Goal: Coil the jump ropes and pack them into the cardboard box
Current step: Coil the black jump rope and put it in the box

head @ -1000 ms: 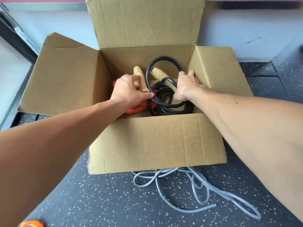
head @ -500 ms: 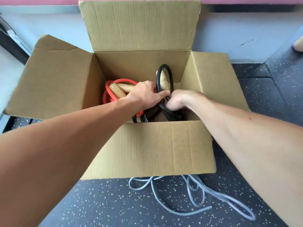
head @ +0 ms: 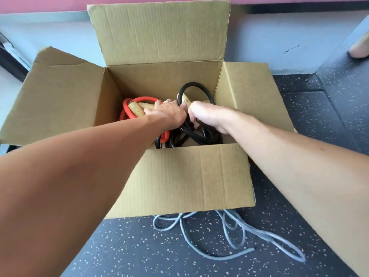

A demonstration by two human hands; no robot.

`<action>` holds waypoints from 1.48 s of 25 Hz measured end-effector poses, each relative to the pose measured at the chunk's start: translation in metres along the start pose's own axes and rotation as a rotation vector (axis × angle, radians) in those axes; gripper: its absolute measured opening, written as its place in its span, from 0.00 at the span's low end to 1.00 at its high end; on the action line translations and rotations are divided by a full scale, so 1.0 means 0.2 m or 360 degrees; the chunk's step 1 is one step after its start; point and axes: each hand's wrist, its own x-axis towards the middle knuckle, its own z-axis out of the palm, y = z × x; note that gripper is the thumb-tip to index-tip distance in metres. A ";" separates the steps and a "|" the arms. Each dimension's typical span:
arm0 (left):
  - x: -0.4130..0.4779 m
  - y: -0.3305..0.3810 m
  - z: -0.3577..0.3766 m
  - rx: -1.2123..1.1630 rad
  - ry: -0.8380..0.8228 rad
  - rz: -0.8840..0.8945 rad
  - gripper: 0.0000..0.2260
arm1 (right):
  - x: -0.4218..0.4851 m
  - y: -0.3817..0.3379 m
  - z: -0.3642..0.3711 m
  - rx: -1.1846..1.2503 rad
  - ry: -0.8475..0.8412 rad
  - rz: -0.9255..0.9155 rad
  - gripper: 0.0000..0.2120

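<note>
An open cardboard box (head: 195,176) stands on the dark speckled floor with its flaps spread. Inside lie a coiled red jump rope (head: 127,108) with wooden handles at the left and a coiled black jump rope (head: 191,132) with wooden handles in the middle and right. Both of my hands reach deep into the box. My left hand (head: 167,114) rests on the black coil beside the red rope's handles, fingers pointing down. My right hand (head: 209,116) curls around the black rope's loops; its fingertips are hidden. One black loop rises against the back wall.
A grey jump rope (head: 235,236) lies loosely tangled on the floor just in front of the box. A pale wall and a pink strip run behind the box. At the far right edge shows a foot (head: 359,49).
Both hands have sunk lower into the box, pressing the black coil down. The tall black loop has dropped and tilted toward the back wall, and the red rope has come into fuller view.
</note>
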 end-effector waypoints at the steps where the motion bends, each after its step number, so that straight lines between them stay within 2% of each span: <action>1: 0.00 0.00 0.01 -0.0054 0.0042 -0.0016 0.25 | 0.03 -0.01 0.00 0.0153 0.0158 0.0000 0.06; 3: 0.00 -0.01 0.04 -0.0172 0.0126 -0.0016 0.26 | 0.10 -0.03 -0.02 0.0369 0.0293 0.0000 0.08; 6: 0.00 -0.02 0.06 -0.0259 0.0145 0.0019 0.29 | 0.19 -0.05 -0.02 0.0672 0.0123 0.0092 0.03; 8: 0.01 -0.03 0.07 -0.0214 0.0167 0.0034 0.27 | 0.24 -0.01 0.00 0.0587 0.0119 0.0144 0.06; 12: 0.01 -0.03 0.10 -0.0056 0.0230 0.0098 0.27 | 0.28 0.07 0.04 0.0649 0.0433 0.0089 0.11; 13: 0.01 -0.02 0.10 -0.0038 0.0229 0.0100 0.27 | 0.30 0.08 0.04 0.0634 0.0550 -0.0012 0.12; 15: 0.01 -0.01 0.09 -0.0014 0.0219 0.0097 0.28 | 0.32 0.07 0.03 0.0267 0.0607 -0.0153 0.14; 17: 0.01 0.00 0.09 -0.0014 0.0222 0.0087 0.28 | 0.36 0.04 0.03 -0.0109 0.0512 -0.0086 0.12; 19: 0.01 0.00 0.09 -0.0011 0.0200 0.0071 0.27 | 0.40 0.04 0.04 -0.0269 0.0406 0.0093 0.16; 21: 0.00 0.00 0.09 0.0021 0.0183 0.0069 0.27 | 0.42 0.08 0.05 -0.0379 0.0418 0.0109 0.15; 23: -0.01 0.01 0.09 0.0079 0.0191 0.0076 0.27 | 0.41 0.12 0.06 -0.0441 0.0481 0.0018 0.14; 26: 0.00 0.02 0.09 0.0144 0.0207 0.0062 0.28 | 0.38 0.14 0.03 -0.0515 0.0549 -0.0130 0.20; 29: 0.00 0.02 0.10 0.0047 0.0216 0.0066 0.27 | 0.39 0.09 0.01 -0.0608 0.0434 -0.0076 0.22; 32: -0.01 0.01 0.11 0.0036 0.0234 0.0099 0.28 | 0.42 0.08 0.05 -0.0562 0.0425 -0.0049 0.18; 35: 0.01 0.00 0.11 0.0060 0.0230 0.0107 0.28 | 0.40 0.11 0.06 -0.0410 0.0654 -0.0053 0.19; 37: 0.02 -0.01 0.10 0.0130 0.0204 0.0109 0.26 | 0.38 0.11 0.06 -0.0378 0.0828 -0.0209 0.19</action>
